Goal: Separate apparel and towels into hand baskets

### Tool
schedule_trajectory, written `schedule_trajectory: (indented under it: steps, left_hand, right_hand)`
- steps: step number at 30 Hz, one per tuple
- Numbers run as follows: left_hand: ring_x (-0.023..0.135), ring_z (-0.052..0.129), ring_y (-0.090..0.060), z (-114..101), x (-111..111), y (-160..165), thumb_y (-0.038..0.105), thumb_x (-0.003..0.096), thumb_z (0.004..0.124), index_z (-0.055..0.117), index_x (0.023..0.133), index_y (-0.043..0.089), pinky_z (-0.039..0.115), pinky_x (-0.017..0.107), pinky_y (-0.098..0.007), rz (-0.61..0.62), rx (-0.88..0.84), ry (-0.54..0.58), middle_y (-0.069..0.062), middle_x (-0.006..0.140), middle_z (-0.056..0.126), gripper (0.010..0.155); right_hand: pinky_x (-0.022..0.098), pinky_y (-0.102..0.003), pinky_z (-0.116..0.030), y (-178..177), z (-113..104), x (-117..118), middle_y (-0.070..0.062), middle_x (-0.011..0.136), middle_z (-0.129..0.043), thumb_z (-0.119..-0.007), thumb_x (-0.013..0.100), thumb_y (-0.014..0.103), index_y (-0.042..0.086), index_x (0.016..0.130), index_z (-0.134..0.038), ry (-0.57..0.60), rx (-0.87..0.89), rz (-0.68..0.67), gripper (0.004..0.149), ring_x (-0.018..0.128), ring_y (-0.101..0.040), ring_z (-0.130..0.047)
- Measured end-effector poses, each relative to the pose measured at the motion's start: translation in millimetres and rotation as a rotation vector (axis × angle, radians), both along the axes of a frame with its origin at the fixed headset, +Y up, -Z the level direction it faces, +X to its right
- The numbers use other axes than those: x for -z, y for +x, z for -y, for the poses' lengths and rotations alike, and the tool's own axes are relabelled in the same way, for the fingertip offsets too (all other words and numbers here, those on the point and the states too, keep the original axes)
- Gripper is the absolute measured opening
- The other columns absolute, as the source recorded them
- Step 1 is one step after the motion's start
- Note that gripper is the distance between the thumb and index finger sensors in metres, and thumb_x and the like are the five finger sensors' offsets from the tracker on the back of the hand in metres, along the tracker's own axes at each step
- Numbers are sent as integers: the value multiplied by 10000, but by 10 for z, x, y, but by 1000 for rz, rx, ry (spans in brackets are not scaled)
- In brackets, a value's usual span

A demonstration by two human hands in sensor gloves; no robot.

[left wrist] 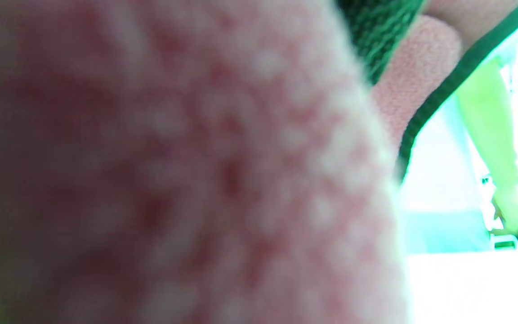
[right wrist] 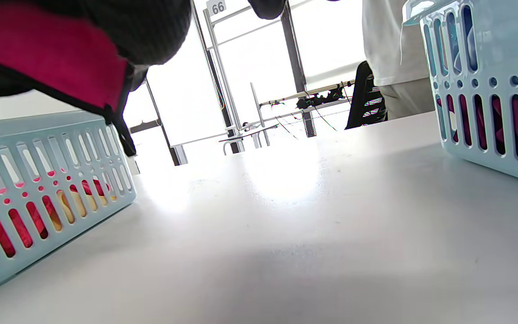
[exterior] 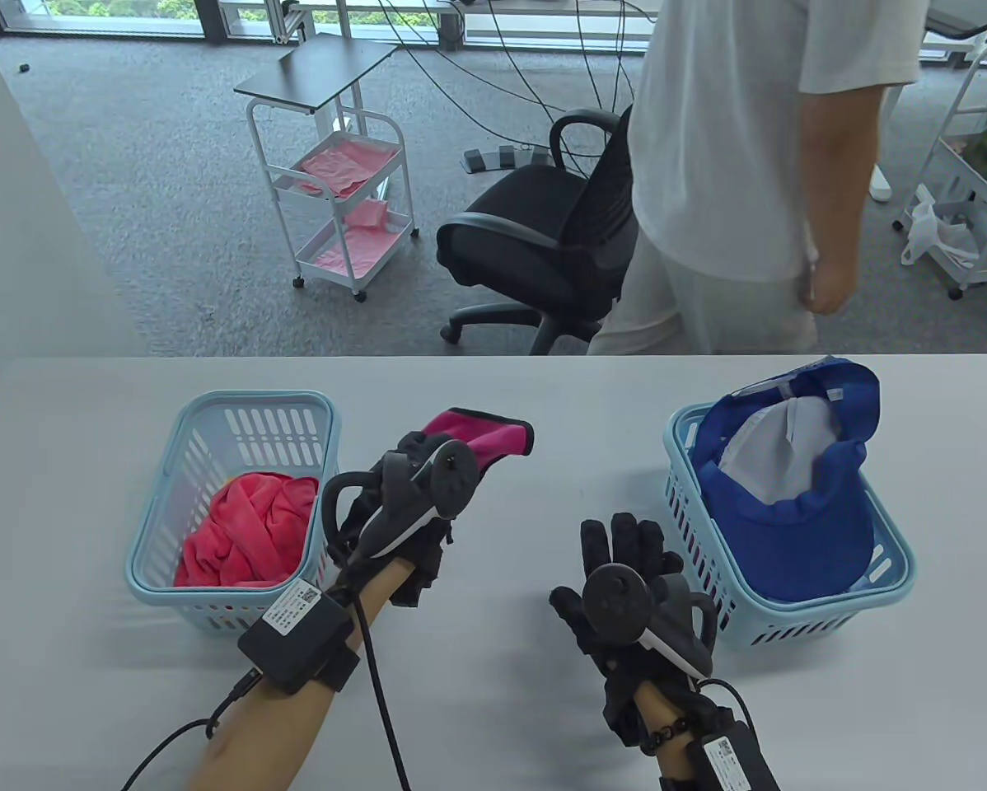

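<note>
My left hand [exterior: 415,461] grips a magenta towel with black trim [exterior: 485,432] and holds it above the white table [exterior: 543,412], just right of the left blue basket [exterior: 254,401]. That basket holds a pink towel [exterior: 246,531]. The held towel fills the left wrist view [left wrist: 173,180] and shows at the top left of the right wrist view [right wrist: 47,58]. My right hand [exterior: 625,544] is open and empty, fingers spread, low over the table beside the right blue basket [exterior: 798,622]. A blue cap [exterior: 798,511] lies upside down in that basket.
A person in a white shirt [exterior: 724,165] stands behind the table's far edge near the right basket. A black office chair [exterior: 543,239] and a white cart [exterior: 337,181] stand on the carpet beyond. In the right wrist view both baskets [right wrist: 38,148] [right wrist: 493,90] flank bare tabletop.
</note>
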State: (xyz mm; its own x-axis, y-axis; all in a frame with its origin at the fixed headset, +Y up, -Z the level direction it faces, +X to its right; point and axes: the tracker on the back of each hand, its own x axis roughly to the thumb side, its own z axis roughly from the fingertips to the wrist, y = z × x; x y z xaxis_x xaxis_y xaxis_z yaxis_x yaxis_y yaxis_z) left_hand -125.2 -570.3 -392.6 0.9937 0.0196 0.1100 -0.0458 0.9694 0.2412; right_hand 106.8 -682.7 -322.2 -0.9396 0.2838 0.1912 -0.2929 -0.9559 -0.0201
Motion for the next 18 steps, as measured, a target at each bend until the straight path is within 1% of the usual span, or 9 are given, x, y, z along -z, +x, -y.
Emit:
schedule_trajectory:
  steps: [3, 6, 9, 13, 15, 18]
  left_hand:
    - [688, 1065, -266, -253, -118, -188, 372, 535, 817, 760, 933, 273, 941, 522, -380, 0, -29, 31, -61, 948, 867, 415]
    - [704, 1060, -276, -407, -177, -419, 349, 537, 825, 759, 937, 273, 939, 534, -389, -26, -102, 31, -60, 958, 862, 413]
    - [717, 1056, -280, -525, -199, -723, 332, 539, 829, 757, 943, 274, 936, 543, -395, -87, -147, 35, -59, 965, 859, 414]
    - [727, 1055, -276, -578, -182, -1065, 327, 538, 833, 757, 945, 281, 937, 550, -395, -174, -139, 46, -50, 969, 857, 416]
    - [726, 1056, -271, -570, -157, -1253, 334, 539, 832, 755, 947, 283, 938, 548, -391, -223, -141, 33, -48, 967, 860, 419]
    - [722, 1060, -266, -534, -122, -1434, 344, 540, 831, 755, 951, 283, 939, 545, -387, -273, -120, 22, -46, 967, 862, 422]
  right_hand:
    - [669, -798, -302, 7, -5, -1, -354, 1116, -191, -726, 544, 465, 25, 1126, -330, 1, 4, -1, 830, 979, -645, -210]
    - [669, -798, -303, -7, -6, -8, -357, 1116, -193, -727, 544, 465, 24, 1126, -332, 4, -11, -12, 830, 979, -645, -210]
    - [668, -799, -303, -25, -9, -14, -356, 1116, -191, -726, 544, 466, 23, 1126, -330, 3, -9, -22, 832, 978, -646, -211]
    - [668, -799, -304, -31, -10, -18, -356, 1116, -192, -726, 544, 465, 22, 1126, -331, 9, -12, -24, 831, 978, -646, -212]
    - [668, -799, -302, -36, -6, -15, -356, 1116, -190, -726, 544, 465, 22, 1127, -329, 10, -11, -25, 832, 978, -646, -211]
    - [669, -799, -302, -42, -5, -16, -357, 1116, -191, -726, 545, 465, 24, 1126, -330, 10, -15, -27, 830, 978, -646, -212]
